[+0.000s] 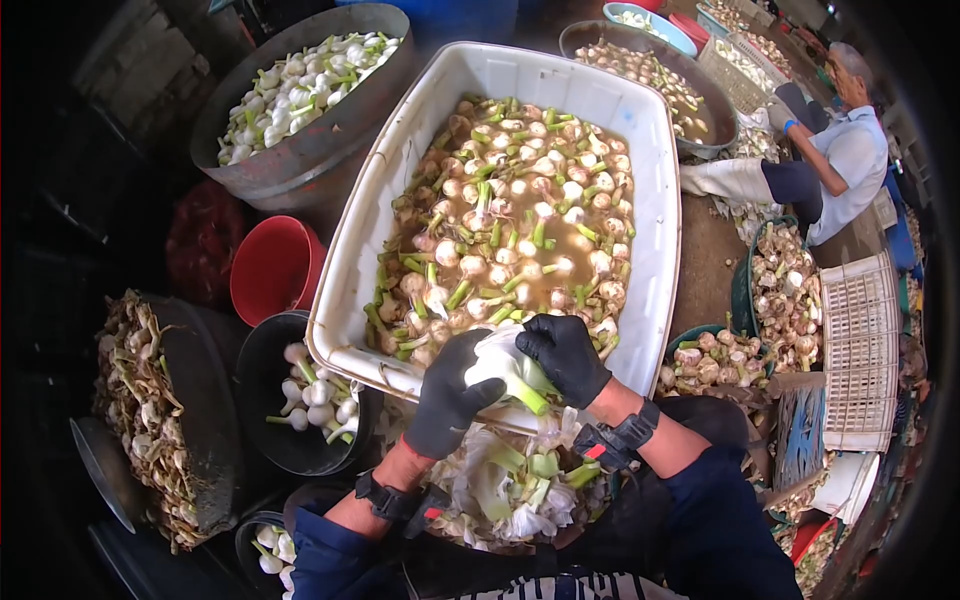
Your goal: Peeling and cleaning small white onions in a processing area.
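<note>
My left hand (450, 401), in a black glove, grips a white garlic bulb (504, 369) with a short green stem pointing towards me. From the other side my right hand (566, 356), also gloved in black, pinches the bulb's outer skin with its fingers curled in. Both hands are over the near rim of a large white plastic tub (645, 225). Many unpeeled garlic bulbs (472, 266) with cut stems float in its brown water. Below my hands lies a heap of stripped garlic skins and stem pieces (517, 487).
Left of the tub stand a black bucket (255, 397) with peeled bulbs, a red bucket (274, 270) and a large metal tub (300, 154) of white garlic. A person (840, 150) sits at the right, near baskets of unpeeled garlic (787, 292) and a white plastic crate (860, 352).
</note>
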